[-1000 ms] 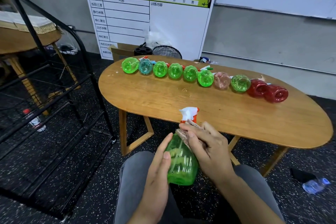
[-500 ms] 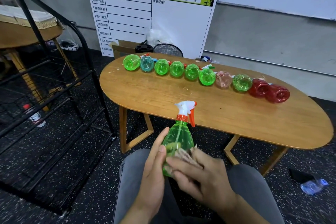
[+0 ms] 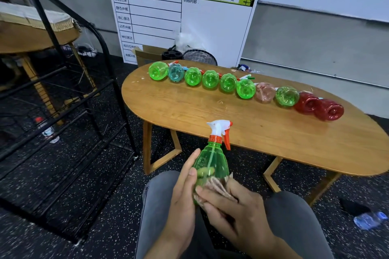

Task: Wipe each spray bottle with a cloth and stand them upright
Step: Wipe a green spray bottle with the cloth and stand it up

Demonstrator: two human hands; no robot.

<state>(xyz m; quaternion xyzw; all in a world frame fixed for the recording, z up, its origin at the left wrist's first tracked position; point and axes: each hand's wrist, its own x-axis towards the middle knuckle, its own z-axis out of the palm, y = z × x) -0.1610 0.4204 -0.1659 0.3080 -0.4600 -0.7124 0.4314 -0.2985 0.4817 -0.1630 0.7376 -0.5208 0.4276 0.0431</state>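
Green bottle (image 3: 211,162) is up over the lap, just short of the near edge of the table (image 3: 263,132), nozzle end up, white-and-orange trigger head on top. Left hand (image 3: 183,197) holds it, thumb along the side, fingers curled round the back and showing through the plastic. Right hand (image 3: 233,206) pinches a pinkish cloth (image 3: 216,185) against the lower body of the bottle, near the base. So: one bottle mid-wipe, cloth low on the body.

Row of bottles (image 3: 246,88) lies on its side across the far part of the table, bases toward the camera: six green, one teal, one pale pink, two dark red. Ten by my count, all lying, none upright anywhere on the table. Can't tell from here whether any of those are already wiped.

Progress judgement: early. Looks like the first bottle, or close to it; nothing stood up yet. Left to do: finish this one, stand it on the table, then repeat for the whole row.

Floor clutter nearby: black rack (image 3: 63,111) to the left, a water bottle (image 3: 370,219) on the floor to the right.
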